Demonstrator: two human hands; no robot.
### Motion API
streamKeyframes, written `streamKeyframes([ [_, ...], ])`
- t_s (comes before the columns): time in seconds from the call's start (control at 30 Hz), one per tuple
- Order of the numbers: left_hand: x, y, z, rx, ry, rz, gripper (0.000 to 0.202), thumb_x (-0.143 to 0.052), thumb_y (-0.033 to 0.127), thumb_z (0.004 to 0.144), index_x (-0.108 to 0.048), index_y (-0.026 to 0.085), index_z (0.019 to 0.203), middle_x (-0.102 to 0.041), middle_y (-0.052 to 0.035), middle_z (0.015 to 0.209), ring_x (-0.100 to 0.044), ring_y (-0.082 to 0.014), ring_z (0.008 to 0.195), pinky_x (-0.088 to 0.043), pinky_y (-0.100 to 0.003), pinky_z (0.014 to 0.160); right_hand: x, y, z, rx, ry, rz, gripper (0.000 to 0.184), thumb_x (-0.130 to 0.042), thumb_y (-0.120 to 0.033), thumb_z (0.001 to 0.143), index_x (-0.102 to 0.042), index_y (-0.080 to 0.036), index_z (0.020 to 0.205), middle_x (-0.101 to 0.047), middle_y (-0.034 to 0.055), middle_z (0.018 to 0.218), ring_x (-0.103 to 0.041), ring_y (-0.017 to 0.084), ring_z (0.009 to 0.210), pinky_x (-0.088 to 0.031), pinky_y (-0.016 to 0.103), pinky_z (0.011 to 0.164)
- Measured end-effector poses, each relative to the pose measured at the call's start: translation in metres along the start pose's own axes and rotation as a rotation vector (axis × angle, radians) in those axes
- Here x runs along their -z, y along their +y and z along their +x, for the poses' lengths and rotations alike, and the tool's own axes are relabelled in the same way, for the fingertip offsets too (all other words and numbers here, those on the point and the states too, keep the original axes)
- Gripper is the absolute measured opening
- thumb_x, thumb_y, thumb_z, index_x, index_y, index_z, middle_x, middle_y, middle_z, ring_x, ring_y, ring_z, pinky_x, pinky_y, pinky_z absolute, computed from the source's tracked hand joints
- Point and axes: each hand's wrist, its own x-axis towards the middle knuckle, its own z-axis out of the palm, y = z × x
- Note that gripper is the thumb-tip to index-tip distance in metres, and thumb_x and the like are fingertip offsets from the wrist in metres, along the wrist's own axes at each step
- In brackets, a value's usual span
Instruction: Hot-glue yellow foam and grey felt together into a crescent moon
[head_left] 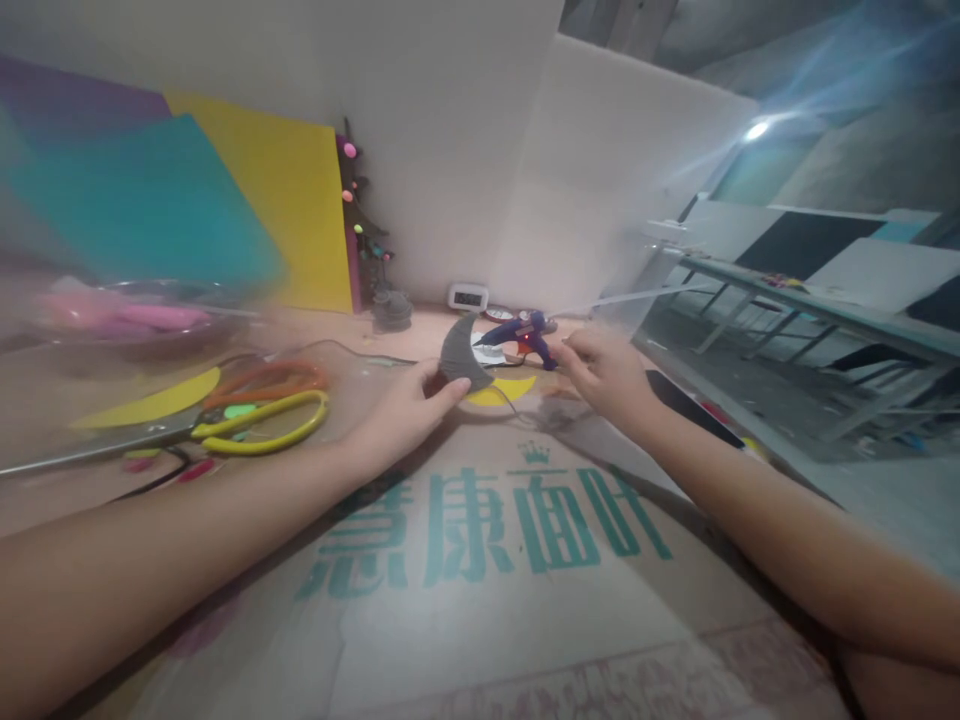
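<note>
My left hand [420, 400] pinches the lower edge of a dark grey crescent-shaped piece [456, 358] between thumb and fingers. A dark blue glue gun [525, 328] with a small red light is just beyond it, its nozzle pointing left. To the right of the glue gun's handle is my right hand [604, 372], its fingers curled together. Whatever its fingertips may hold is too small to make out. A yellow curved piece [514, 390] lies below the glue gun, partly behind the grey crescent.
Scissors with yellow and orange handles [262, 425] lie at left by a yellow cutout [154, 398]. Behind are a blurred bowl of pink things [142, 315], coloured sheets [300, 220], a decorated little tree [367, 230] and a digital clock [468, 297]. Green printed characters [480, 525] mark the table covering.
</note>
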Motion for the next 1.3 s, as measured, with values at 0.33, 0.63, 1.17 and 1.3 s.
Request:
streamKeyframes([
  [0.33, -0.001, -0.006, 0.003, 0.020, 0.001, -0.041, 0.031, -0.056, 0.040, 0.088, -0.067, 0.015, 0.104, -0.072, -0.0059, 0.101, -0.064, -0.0213, 0.091, -0.049, -0.030, 0.080, -0.033, 0.059, 0.004, -0.363, -0.199, 0.198, 0.045, -0.062, -0.035, 0.083, -0.060, -0.014, 0.122, -0.064, 0.0162, 0.125, -0.065, 0.026, 0.103, -0.049, 0.041, 0.090],
  [0.63, -0.003, -0.013, 0.006, 0.033, 0.003, -0.080, 0.033, -0.057, 0.040, 0.088, -0.067, 0.015, 0.106, -0.072, -0.0078, 0.106, -0.065, -0.0222, 0.093, -0.049, -0.032, 0.082, -0.054, 0.047, 0.039, -0.428, -0.242, 0.349, 0.031, -0.072, -0.035, 0.076, -0.068, -0.013, 0.098, -0.072, 0.0089, 0.089, -0.064, 0.021, 0.081, -0.050, 0.034, 0.077],
  [1.17, -0.001, -0.012, 0.005, 0.038, 0.014, -0.079, 0.033, -0.058, 0.043, 0.087, -0.068, 0.016, 0.102, -0.074, -0.0070, 0.103, -0.065, -0.0240, 0.095, -0.048, -0.033, 0.084, -0.028, 0.037, 0.029, -0.631, -0.139, 0.400, 0.020, -0.063, -0.034, 0.081, -0.066, -0.014, 0.076, -0.069, 0.0062, 0.067, -0.063, 0.015, 0.059, -0.045, 0.024, 0.055],
  [1.3, -0.001, -0.012, 0.004, 0.030, 0.014, -0.095, 0.031, -0.057, 0.041, 0.088, -0.067, 0.016, 0.103, -0.073, -0.0065, 0.107, -0.065, -0.0233, 0.097, -0.047, -0.032, 0.085, -0.011, 0.014, 0.006, -0.605, -0.108, 0.514, 0.024, -0.061, -0.036, 0.082, -0.069, -0.015, 0.089, -0.072, 0.0068, 0.075, -0.068, 0.018, 0.072, -0.051, 0.027, 0.065],
])
